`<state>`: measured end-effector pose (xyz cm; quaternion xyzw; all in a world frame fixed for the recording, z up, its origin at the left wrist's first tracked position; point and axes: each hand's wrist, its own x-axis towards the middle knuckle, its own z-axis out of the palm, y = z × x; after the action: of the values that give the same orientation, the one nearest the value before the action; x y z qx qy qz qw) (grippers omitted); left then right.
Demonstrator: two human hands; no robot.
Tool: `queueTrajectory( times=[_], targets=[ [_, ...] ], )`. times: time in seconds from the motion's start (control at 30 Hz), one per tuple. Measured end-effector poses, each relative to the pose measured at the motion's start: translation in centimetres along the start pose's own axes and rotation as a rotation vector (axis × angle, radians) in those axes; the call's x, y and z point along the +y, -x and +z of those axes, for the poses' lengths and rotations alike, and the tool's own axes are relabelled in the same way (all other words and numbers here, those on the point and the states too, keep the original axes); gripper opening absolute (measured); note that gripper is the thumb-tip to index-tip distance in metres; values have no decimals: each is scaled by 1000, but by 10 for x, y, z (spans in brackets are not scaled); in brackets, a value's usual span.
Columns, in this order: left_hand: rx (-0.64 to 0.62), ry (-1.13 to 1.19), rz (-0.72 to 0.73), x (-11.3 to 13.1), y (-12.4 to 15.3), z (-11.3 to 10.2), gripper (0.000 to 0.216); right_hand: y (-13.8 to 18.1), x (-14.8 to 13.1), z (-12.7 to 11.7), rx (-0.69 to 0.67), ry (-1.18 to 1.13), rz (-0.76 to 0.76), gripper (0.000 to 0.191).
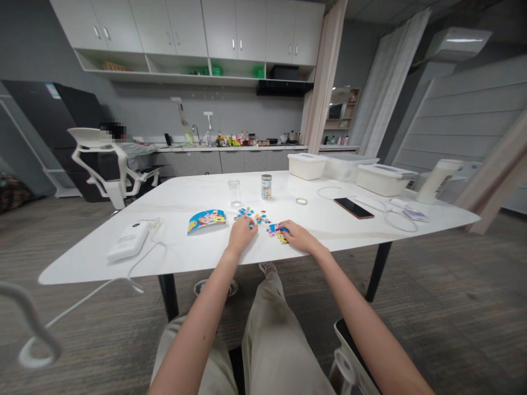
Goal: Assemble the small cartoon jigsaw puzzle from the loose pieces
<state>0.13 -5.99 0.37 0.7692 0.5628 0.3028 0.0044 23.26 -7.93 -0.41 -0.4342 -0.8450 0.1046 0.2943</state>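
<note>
Small colourful puzzle pieces point(257, 216) lie scattered on the white table point(197, 247) in front of me. My left hand point(242, 231) rests on the table with fingers curled, its fingertips on a blue piece at the left of the scatter. My right hand point(295, 235) lies to the right, fingers closed on a joined cluster of pieces point(276, 231). A colourful picture card point(206, 219) lies to the left of my left hand. Behind the pieces stand a clear glass jar point(234, 192) and a small jar with a printed label point(266, 186).
A white power bank with cable point(129, 240) sits at the left. A phone point(353, 208), a ring lid point(301, 201), cables and white storage boxes point(307, 165) occupy the right and far side. A person sits in a white office chair point(102, 164) by the kitchen counter.
</note>
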Motion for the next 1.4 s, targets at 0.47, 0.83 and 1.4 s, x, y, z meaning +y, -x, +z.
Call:
queueTrajectory(
  times=[0.47,0.83,1.4],
  targets=[
    [5,-193,54,7,4,0,25,-1,1,1,1,14,-1,26],
    [-180,-167,317,5,-2,8,35,-2,1,0,-11,42,-2,25],
    [-110,-166,323,11,1,2,26,-1,2,0,1,36,6,27]
  ],
)
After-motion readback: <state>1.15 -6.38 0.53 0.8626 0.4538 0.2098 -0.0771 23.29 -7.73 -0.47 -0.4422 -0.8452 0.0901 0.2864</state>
